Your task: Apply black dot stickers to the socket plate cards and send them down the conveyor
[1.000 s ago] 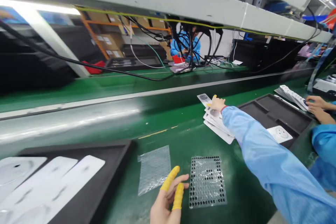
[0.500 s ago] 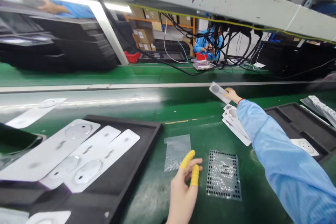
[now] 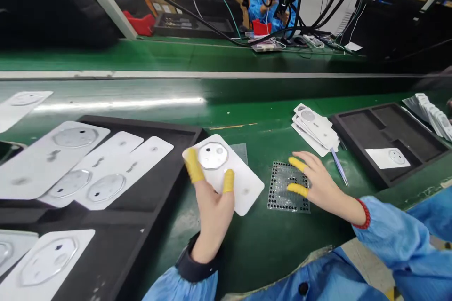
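Note:
My left hand [image 3: 213,204], with yellow finger cots on thumb and finger, grips a white rectangular plate [image 3: 243,181] with rounded corners and a round recess at its upper end. The plate is held above the green bench and partly covers a clear plastic sheet [image 3: 241,153]. My right hand [image 3: 319,181], also with yellow finger cots, has its fingers apart over a clear sheet of small black dots [image 3: 282,197]. Whether the fingertips touch the sheet I cannot tell. Beyond that hand lies a pile of white plates [image 3: 312,127], with purple tweezers [image 3: 339,167] against it.
On the left, a black foam tray [image 3: 155,202] bears several white plates. Another black tray [image 3: 360,150] at the right holds a white plate [image 3: 388,158]; a row of white pieces [image 3: 432,115] lies behind it. Black cables [image 3: 282,0] hang at the back, near a co-worker in blue [image 3: 257,2].
My right hand has come back from beyond the pile to the dotted sheet and no longer holds a plate. My left hand has moved left and now grips a white plate. The view has tilted down.

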`<state>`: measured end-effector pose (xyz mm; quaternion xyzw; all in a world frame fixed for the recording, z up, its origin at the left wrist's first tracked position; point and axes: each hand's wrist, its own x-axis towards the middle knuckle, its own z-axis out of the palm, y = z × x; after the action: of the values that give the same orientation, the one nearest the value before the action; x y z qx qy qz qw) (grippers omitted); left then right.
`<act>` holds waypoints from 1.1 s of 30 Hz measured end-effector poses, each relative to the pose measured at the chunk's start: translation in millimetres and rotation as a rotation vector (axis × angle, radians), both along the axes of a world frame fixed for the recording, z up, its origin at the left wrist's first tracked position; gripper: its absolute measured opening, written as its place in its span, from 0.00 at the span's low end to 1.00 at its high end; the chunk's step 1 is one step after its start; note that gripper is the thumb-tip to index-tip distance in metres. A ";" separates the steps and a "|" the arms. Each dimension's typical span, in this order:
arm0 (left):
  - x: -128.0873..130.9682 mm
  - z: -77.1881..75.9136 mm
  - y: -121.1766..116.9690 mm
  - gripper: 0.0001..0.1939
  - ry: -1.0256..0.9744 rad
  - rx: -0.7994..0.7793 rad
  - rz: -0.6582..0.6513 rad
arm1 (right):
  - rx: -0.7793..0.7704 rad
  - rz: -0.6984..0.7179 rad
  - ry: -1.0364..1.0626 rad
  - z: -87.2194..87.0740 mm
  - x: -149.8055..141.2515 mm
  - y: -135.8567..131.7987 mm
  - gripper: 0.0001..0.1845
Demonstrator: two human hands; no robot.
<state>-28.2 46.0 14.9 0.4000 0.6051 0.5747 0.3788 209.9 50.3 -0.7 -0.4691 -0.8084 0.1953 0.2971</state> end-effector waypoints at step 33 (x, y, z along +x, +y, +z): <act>40.4 -17.8 -24.4 0.10 -0.570 -0.512 -0.411 | 0.688 0.332 -0.262 9.2 -25.4 -13.7 0.22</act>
<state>12.3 21.7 -2.9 0.2304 0.5073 0.4061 0.7243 184.5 36.6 8.5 -0.2261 -0.9225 -0.1028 0.2956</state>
